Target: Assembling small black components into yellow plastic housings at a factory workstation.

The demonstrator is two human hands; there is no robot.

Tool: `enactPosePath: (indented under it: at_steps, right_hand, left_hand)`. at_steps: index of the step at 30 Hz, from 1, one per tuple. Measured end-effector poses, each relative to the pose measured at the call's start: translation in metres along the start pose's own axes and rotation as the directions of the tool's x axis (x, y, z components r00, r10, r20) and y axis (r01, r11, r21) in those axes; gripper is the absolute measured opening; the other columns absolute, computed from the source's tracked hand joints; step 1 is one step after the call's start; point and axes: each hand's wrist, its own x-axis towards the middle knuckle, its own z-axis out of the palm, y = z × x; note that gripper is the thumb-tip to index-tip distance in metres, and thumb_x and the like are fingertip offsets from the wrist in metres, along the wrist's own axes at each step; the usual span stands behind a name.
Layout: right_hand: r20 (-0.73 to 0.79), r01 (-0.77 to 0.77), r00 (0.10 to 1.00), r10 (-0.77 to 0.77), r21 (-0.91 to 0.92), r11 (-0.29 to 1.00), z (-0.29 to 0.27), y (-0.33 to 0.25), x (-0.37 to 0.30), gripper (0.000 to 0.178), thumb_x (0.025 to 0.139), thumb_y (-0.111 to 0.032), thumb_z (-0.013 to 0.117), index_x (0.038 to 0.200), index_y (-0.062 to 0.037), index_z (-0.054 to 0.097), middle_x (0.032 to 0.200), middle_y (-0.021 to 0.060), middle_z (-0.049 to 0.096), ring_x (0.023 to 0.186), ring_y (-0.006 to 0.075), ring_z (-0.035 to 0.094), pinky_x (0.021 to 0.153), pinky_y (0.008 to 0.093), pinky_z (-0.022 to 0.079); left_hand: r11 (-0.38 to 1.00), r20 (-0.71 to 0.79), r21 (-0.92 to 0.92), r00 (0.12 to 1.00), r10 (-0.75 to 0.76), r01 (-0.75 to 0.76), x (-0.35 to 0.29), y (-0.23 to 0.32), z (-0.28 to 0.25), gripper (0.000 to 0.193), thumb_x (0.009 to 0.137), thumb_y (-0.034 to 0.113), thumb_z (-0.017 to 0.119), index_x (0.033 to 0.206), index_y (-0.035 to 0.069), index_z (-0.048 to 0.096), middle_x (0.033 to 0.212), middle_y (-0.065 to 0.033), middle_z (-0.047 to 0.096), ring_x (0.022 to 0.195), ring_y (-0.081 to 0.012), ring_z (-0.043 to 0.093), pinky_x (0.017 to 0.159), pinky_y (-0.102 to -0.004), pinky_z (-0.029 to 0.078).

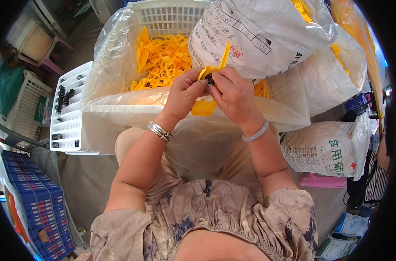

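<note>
My left hand [183,92] and my right hand [233,95] meet over the near edge of a large lined crate. Both are closed in pinches around one yellow plastic piece [203,108], which has a curved middle, a thin arm pointing up and a flat end hanging below the fingers. A small black round part [209,78] sits in the curved middle, between my thumbs; the fingertips partly cover it. Behind my hands, the white crate [163,21], lined with clear plastic, holds a heap of similar yellow pieces [165,54].
A white tray [72,126] with several black ribbed parts [64,100] stands left of the crate. A bulging white sack [259,35] leans over the crate's right side. More sacks [324,148] lie right. Blue crates [37,204] stand lower left, a pink stool [48,58] upper left.
</note>
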Motion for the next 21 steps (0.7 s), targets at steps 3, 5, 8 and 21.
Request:
enactPosePath:
  at_steps: [3,5,8,21]
  right_hand:
    - [0.03,-0.004,1.0,0.005,-0.023,1.0,0.0009,-0.0002,-0.0008,0.022,0.063,-0.002,0.066,0.082,-0.0022,0.056,0.074,0.0076,0.05,0.06,0.0238,0.053,0.049,0.0314,0.043]
    - [0.038,-0.014,0.999,0.015,-0.041,0.999,0.0024,-0.0005,-0.0014,0.019,0.064,-0.003,0.066,0.08,-0.0029,0.055,0.073,0.0073,0.049,0.058,0.0239,0.052,0.049,0.0318,0.042]
    - [0.031,-0.011,0.999,0.012,-0.035,0.999,0.0043,0.0006,-0.0018,0.019,0.065,-0.005,0.066,0.079,-0.0037,0.054,0.074,0.0073,0.049,0.058,0.0239,0.052,0.049,0.0321,0.042]
    - [-0.039,-0.024,0.999,0.026,0.052,0.998,0.0025,-0.0017,-0.0006,0.028,0.064,-0.003,0.066,0.091,-0.0014,0.057,0.083,0.0095,0.053,0.063,0.0227,0.056,0.053,0.0293,0.046]
  left_hand:
    - [0.996,-0.004,0.086,1.0,-0.011,0.011,-0.0012,-0.0007,0.0014,0.03,0.085,0.003,0.045,0.114,-0.003,0.049,0.095,-0.0036,0.058,0.081,-0.0067,0.054,0.075,-0.023,0.049]
    - [0.996,-0.012,0.087,1.0,0.008,-0.007,-0.0022,-0.0009,0.0025,0.03,0.085,0.002,0.045,0.114,-0.004,0.049,0.095,-0.0032,0.058,0.081,-0.0067,0.054,0.075,-0.0229,0.049]
    - [0.991,-0.054,0.132,0.998,0.037,-0.029,-0.0018,-0.0036,0.0042,0.029,0.085,0.002,0.045,0.114,-0.004,0.048,0.094,-0.0029,0.058,0.081,-0.0067,0.054,0.074,-0.0228,0.049]
    - [0.997,-0.07,0.079,0.997,-0.018,0.023,-0.0018,0.0024,0.0016,0.029,0.085,0.003,0.044,0.112,-0.004,0.049,0.095,-0.0058,0.059,0.08,-0.0098,0.057,0.072,-0.0246,0.051]
